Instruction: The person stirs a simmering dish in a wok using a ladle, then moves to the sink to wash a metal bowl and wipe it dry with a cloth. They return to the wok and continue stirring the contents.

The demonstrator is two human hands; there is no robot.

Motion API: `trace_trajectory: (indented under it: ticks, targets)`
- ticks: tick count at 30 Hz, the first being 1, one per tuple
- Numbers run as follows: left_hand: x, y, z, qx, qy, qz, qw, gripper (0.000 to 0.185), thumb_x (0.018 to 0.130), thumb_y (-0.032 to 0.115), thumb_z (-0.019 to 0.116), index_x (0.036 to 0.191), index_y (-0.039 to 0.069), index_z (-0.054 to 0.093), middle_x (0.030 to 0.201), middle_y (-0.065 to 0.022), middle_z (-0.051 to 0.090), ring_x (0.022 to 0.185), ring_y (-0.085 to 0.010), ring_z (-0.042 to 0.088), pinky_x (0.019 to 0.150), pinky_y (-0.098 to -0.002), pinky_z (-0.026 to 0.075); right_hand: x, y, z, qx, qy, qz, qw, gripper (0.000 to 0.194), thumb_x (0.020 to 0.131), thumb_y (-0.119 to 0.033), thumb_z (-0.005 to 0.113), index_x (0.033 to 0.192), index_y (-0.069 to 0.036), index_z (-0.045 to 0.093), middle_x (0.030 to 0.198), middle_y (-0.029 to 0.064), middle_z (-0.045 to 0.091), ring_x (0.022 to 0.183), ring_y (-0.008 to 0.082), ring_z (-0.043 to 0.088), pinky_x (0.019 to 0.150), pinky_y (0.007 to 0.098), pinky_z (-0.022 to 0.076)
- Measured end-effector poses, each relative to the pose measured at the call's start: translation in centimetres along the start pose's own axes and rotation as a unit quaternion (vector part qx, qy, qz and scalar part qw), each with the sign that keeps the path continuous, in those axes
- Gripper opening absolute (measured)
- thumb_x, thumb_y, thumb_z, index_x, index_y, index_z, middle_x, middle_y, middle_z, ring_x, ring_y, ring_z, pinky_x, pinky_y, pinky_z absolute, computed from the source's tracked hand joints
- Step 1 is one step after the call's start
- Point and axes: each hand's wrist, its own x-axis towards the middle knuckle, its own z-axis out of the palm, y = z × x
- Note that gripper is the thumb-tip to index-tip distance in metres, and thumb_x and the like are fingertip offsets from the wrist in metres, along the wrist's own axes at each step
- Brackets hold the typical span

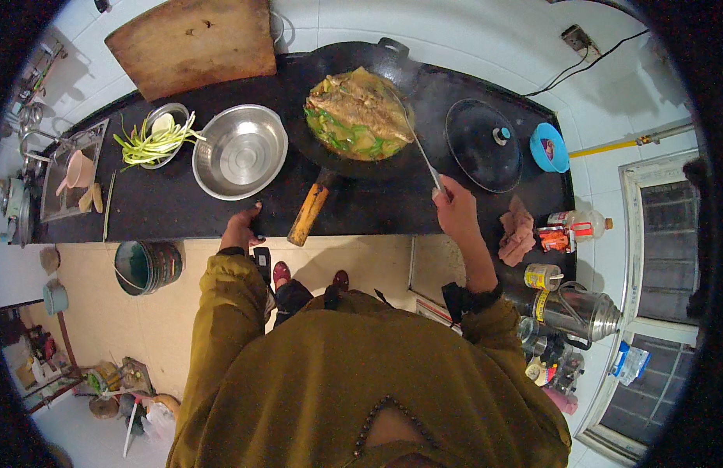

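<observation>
My right hand (456,209) grips a long-handled metal cooking utensil (423,151). The utensil's far end reaches into the food at the right side of a black wok (332,164), and its head is hidden there. In the wok, a large browned piece, apparently fish (361,102), lies in broth with green vegetables (338,136). The wok's wooden handle (309,213) points toward me over the counter's front edge. My left hand (243,227) rests at that edge with thumb and fingers apart, holding nothing. Just beyond it sits a wide steel basin (241,152).
Left of the basin, a bowl of cut green stalks (154,143) stands near the sink (63,193). A wooden cutting board (198,47) leans on the back wall. Rightward are a black lid (484,152), blue bowl (550,148), pink cloth (516,234) and steel thermos (572,316). A bucket (148,267) stands below.
</observation>
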Motion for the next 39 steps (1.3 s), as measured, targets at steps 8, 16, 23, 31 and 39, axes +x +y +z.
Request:
trace_trajectory:
  ticks: [8, 16, 23, 31, 39]
  targets:
    - [0.0, -1.0, -0.7, 0.045, -0.029, 0.077, 0.996, 0.032, 0.080, 0.040, 0.071, 0.086, 0.009, 0.064, 0.073, -0.0029, 0.062, 0.054, -0.0195, 0.057, 0.050, -0.0364, 0.050, -4.2, -2.2, -3.3, 0.232, -0.143, -0.009, 0.962, 0.038, 0.090, -0.013, 0.058, 0.127, -0.003, 0.053, 0.082, 0.0039, 0.062, 0.057, 0.0056, 0.050, 0.049, 0.0206, 0.0404]
    - [1.9, -0.8, -1.2, -0.015, -0.054, -0.026, 0.998, 0.062, 0.067, 0.043, 0.082, 0.116, 0.014, 0.056, 0.118, -0.0114, 0.057, 0.094, -0.0332, 0.058, 0.068, -0.0527, 0.051, -4.5, -1.6, -2.8, 0.347, -0.283, 0.124, 0.886, 0.036, 0.092, -0.012, 0.052, 0.128, -0.005, 0.052, 0.083, 0.0029, 0.061, 0.056, 0.0043, 0.047, 0.044, 0.0204, 0.0397]
    - [-2.5, 0.5, 1.2, -0.008, 0.018, -0.006, 1.000, 0.028, 0.082, 0.038, 0.071, 0.083, 0.010, 0.064, 0.071, -0.0032, 0.061, 0.050, -0.0176, 0.053, 0.049, -0.0342, 0.050, -1.4, 1.6, -1.1, 0.238, -0.216, 0.045, 0.946, 0.035, 0.091, -0.013, 0.053, 0.125, -0.005, 0.056, 0.076, -0.0026, 0.056, 0.055, 0.0036, 0.043, 0.047, 0.0201, 0.0373]
    - [-1.2, 0.0, -0.2, 0.001, -0.056, 0.028, 0.998, 0.047, 0.073, 0.044, 0.076, 0.099, 0.008, 0.062, 0.098, -0.0100, 0.060, 0.074, -0.0257, 0.058, 0.057, -0.0390, 0.053, -1.4, 0.1, -4.9, 0.141, -0.162, -0.044, 0.976, 0.035, 0.086, -0.010, 0.060, 0.121, -0.005, 0.059, 0.079, -0.0014, 0.059, 0.062, 0.0053, 0.050, 0.055, 0.0215, 0.0423]
    - [0.8, -1.4, -0.8, -0.023, -0.022, 0.048, 0.998, 0.043, 0.074, 0.043, 0.074, 0.094, 0.008, 0.060, 0.096, -0.0104, 0.059, 0.069, -0.0278, 0.057, 0.052, -0.0410, 0.053, -3.8, -2.8, -14.8, -0.030, -0.144, 0.002, 0.989, 0.032, 0.078, -0.004, 0.064, 0.109, -0.007, 0.065, 0.096, 0.0109, 0.069, 0.087, 0.0251, 0.065, 0.098, 0.0432, 0.0379]
